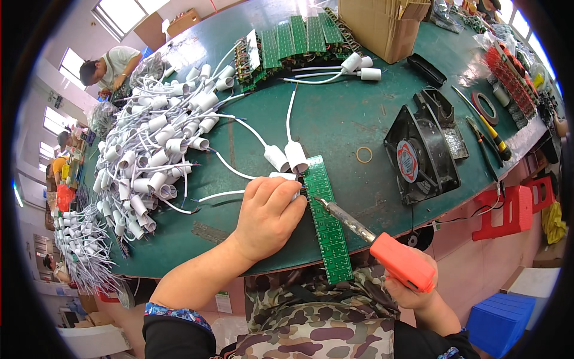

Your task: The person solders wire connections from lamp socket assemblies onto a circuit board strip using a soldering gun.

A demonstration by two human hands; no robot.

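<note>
1. A worker's left hand [269,214] lies fist-like at the near edge of the green desk [335,113], fingers curled over a white lamp socket [286,177] and pressing it against the left side of a long green circuit board strip [326,221].
2. The right hand [412,287], off the near edge of the desk, is clamped around the orange grip of a soldering iron [382,245]; its metal tip rests on the strip just beside the left hand's fingers.
3. The strip runs from mid-desk toward the person and overhangs the near edge above camouflage clothing.
4. Two more white sockets [288,157] on white wires stand touching the far end of the strip.
5. A large heap of wired white sockets [155,143] covers the left side of the desk.
6. Stacked green circuit boards [293,36] lie along the far edge, with a cardboard box [382,24] beside them.
7. A black fan [418,158] sits toward the right edge, a rubber band [364,155] between it and the strip, and a yellow-handled screwdriver [487,128] near the right edge.
8. Another person [110,66] works beyond the far left corner.
</note>
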